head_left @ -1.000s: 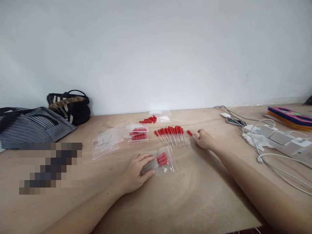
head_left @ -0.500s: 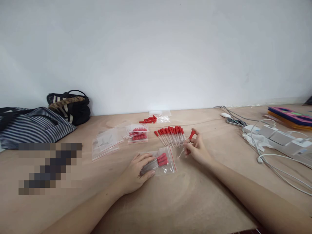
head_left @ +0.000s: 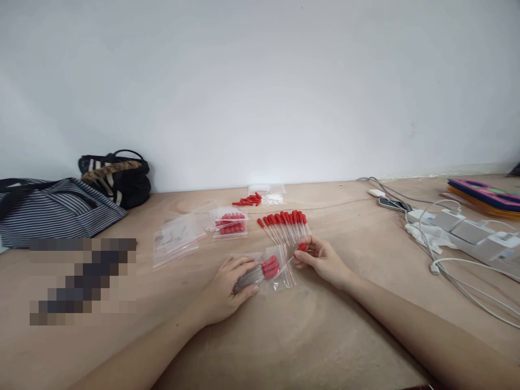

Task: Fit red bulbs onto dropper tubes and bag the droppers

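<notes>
My left hand (head_left: 235, 279) is closed over the left part of a clear zip bag (head_left: 280, 281) lying on the table. Inside the bag are several droppers with red bulbs (head_left: 270, 266), their stems partly under my fingers. My right hand (head_left: 323, 260) pinches one glass dropper (head_left: 301, 248) by its red bulb, just right of the bag's red-striped mouth. The dropper's thin stem points left and down at the bag's opening; whether its tip is inside I cannot tell. Just beyond, a fanned row of red-capped droppers (head_left: 284, 219) lies on the table.
Behind lie loose red bulbs (head_left: 247, 200) and a bag of glass tubes (head_left: 274, 197). Filled bags (head_left: 231, 223) and flat clear bags (head_left: 179, 235) lie to the left, near a striped bag (head_left: 60, 211). On the right are a power strip (head_left: 467, 238) and white cables (head_left: 459, 258).
My right hand has moved left and turned the dropper from steep to nearly flat, bringing its stem to the bag's mouth. My left hand has stayed on the bag.
</notes>
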`<state>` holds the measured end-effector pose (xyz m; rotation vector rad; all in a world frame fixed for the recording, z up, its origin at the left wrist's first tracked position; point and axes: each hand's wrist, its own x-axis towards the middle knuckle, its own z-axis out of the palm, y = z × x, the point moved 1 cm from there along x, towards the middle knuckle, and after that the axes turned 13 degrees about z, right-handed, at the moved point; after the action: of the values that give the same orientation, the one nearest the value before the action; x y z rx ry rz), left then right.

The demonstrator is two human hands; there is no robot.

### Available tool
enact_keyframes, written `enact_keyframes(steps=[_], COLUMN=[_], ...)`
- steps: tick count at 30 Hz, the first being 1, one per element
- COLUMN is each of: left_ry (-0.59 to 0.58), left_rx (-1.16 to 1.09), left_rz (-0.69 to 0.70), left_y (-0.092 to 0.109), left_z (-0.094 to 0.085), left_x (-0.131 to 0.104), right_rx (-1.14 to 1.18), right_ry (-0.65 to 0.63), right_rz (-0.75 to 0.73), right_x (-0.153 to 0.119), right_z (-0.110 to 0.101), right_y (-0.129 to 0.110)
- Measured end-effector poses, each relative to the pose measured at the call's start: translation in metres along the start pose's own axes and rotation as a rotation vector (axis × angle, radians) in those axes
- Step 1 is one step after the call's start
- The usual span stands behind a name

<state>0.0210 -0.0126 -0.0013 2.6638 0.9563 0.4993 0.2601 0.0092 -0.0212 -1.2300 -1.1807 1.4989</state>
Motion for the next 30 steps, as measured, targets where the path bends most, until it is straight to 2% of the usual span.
enact_keyframes(steps=[4, 8, 13, 20, 24, 30], left_ry=[-0.013, -0.014, -0.011, -0.027, -0.004, 0.022], left_rx=[-0.001, -0.007, 0.014, 0.025, 0.029, 0.031], left_rz=[-0.013, -0.018, -0.016, -0.012, 0.019, 0.018], left_y=[0.0, 0.002, 0.002, 0.002, 0.002, 0.0], left_z=[-0.001, -0.002, -0.001, 0.0, 0.0, 0.001], left_x=[0.0, 0.001, 0.002, 0.002, 0.001, 0.001], right_rx=[-0.216, -0.288, -0.266, -0.269, -0.218, -0.306], right_ry=[-0.035, -0.018, -0.224, -0.34, -0.305, -0.131], right_rz=[-0.027, -0.09, -0.009, 0.032, 0.078, 0.022], right_x=[0.003, 0.003, -0.004, -0.004, 0.0, 0.006], right_z=[-0.012, -0.009, 0.002, 0.01, 0.02, 0.024], right_y=[0.002, 0.002, 0.001, -0.002, -0.001, 0.004])
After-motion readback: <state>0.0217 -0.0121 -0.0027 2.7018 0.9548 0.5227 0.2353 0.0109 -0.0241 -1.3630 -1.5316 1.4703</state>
